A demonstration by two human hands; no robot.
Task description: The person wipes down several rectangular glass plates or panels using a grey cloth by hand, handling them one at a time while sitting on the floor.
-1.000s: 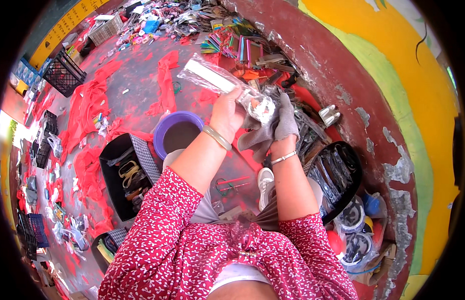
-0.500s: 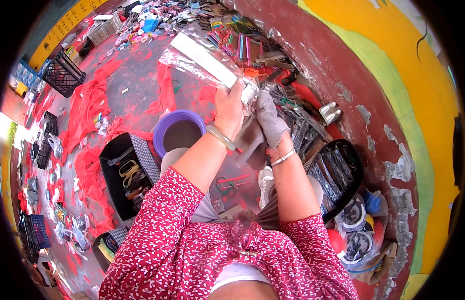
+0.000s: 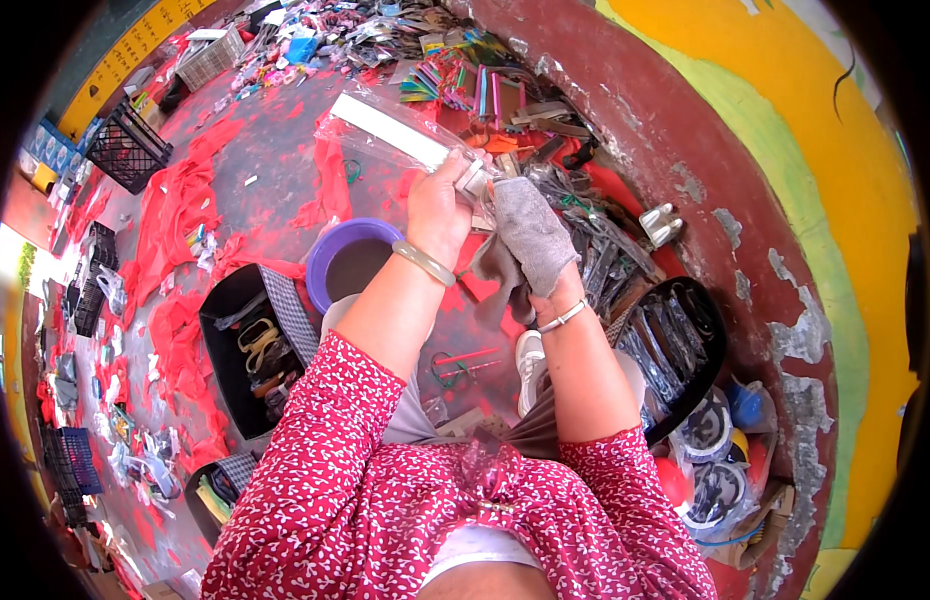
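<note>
A: What's in the hands?
B: The left hand (image 3: pixel 441 208) grips a plastic-wrapped white strip (image 3: pixel 387 130), upper centre. The right hand (image 3: pixel 535 235), under grey cloth (image 3: pixel 499 264), seems to meet its end; whether it's closed, I can't tell.
A: Beyond?
B: Purple bucket (image 3: pixel 319 272), left of centre; black crate (image 3: pixel 131 155), upper left.

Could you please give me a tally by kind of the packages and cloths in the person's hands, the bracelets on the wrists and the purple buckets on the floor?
Clear-wrapped package: 1
Grey cloth: 1
Bracelets: 2
Purple bucket: 1
Total: 5
</note>
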